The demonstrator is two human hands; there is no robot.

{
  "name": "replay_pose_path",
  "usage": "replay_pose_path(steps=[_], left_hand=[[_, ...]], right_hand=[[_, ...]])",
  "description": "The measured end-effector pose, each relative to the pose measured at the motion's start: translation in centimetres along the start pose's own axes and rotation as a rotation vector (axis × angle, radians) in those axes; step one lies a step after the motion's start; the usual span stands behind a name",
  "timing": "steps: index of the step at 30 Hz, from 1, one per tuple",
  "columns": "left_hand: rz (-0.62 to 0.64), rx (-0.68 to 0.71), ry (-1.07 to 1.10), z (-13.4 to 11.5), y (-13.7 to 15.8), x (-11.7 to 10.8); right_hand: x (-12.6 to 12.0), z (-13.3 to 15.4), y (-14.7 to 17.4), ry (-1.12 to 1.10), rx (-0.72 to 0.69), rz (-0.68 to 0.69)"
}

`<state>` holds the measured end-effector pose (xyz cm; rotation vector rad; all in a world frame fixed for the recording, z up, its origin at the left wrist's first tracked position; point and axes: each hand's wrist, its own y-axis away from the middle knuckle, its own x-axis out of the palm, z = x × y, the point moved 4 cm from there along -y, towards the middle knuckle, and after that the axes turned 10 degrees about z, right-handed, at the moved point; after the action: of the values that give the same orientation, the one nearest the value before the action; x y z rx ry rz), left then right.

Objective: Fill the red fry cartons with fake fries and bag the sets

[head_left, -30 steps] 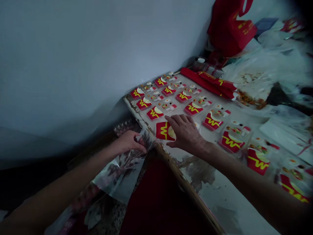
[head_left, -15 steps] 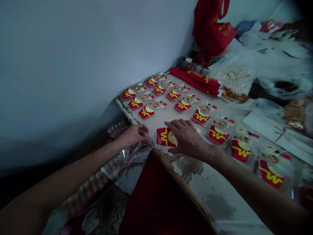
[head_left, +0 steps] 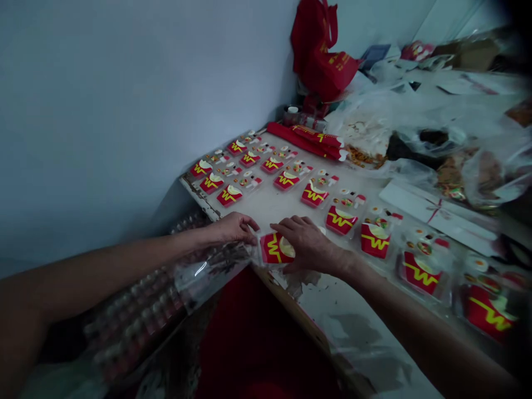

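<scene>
My left hand (head_left: 238,228) pinches the mouth of a clear plastic bag (head_left: 210,271), which hangs off the table edge. Beside it, my right hand (head_left: 305,244) is curled over a clear case (head_left: 272,247), apparently a phone case, with a red fries-box design and a yellow zigzag. The case lies sideways at the table corner, its left end close against my left fingertips and the bag's mouth. My right palm and fingers hide its other end. Similar cases (head_left: 286,179) lie in rows on the white table (head_left: 266,208), each with small food-shaped decorations.
Stacked clear-and-red pieces (head_left: 141,316) sit below the table's left edge. Folded red packaging (head_left: 307,141), a red bag (head_left: 320,55), a long white box (head_left: 438,213) and crumpled plastic bags (head_left: 366,122) lie farther back. A wall (head_left: 124,100) borders the left side.
My view has turned to the right, so the table things appear farther left. The case's left end is slightly closer to my left fingers. Both hands keep nearly the same grip.
</scene>
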<state>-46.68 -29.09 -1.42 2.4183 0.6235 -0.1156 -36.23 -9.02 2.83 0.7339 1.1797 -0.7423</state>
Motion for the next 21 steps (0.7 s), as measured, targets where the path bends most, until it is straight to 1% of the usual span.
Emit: replay_pose_path(steps=[2,4,6,8,10,13,14,15,16,17,19,21], left_hand=[[0.048,-0.017,-0.044,-0.9,-0.6,-0.2],[0.084,-0.004,-0.098,-2.1,-0.9,-0.3],[0.119,0.028,-0.200,-3.6,-1.2,-0.3],[0.181,0.054,-0.323,-5.4,-1.6,0.1],[0.312,0.080,-0.396,-7.2,-2.5,0.9],[0.551,0.160,-0.402,-9.8,-4.4,3.1],[0.588,0.193,-0.411,-10.5,-5.1,4.0],[0.579,0.229,-0.445,-11.0,-5.8,4.9],[0.514,0.277,-0.506,-11.5,-6.3,5.7],[0.402,0.338,-0.592,-11.9,-6.5,6.5],[0.089,0.459,-0.787,-12.1,-5.8,8.2],[-0.221,0.509,-0.924,-11.2,-3.9,9.8]], right_hand=[[0.0,0.1,0.5,0.039,0.049,-0.034],[0.1,0.0,1.1,0.085,0.108,-0.056],[0.1,-0.1,1.7,0.120,0.138,-0.061],[0.0,0.0,2.3,0.140,0.144,-0.060],[-0.2,0.2,3.0,0.144,0.156,-0.063],[-0.1,0.7,4.3,0.094,0.206,-0.059],[0.1,1.0,4.9,0.067,0.240,-0.052],[0.5,1.2,5.4,0.039,0.289,-0.039],[1.0,1.3,5.9,0.013,0.354,-0.024],[1.6,1.4,6.4,-0.010,0.429,-0.010],[2.9,1.5,7.1,-0.046,0.582,0.004],[4.0,1.5,7.3,-0.057,0.691,-0.011]])
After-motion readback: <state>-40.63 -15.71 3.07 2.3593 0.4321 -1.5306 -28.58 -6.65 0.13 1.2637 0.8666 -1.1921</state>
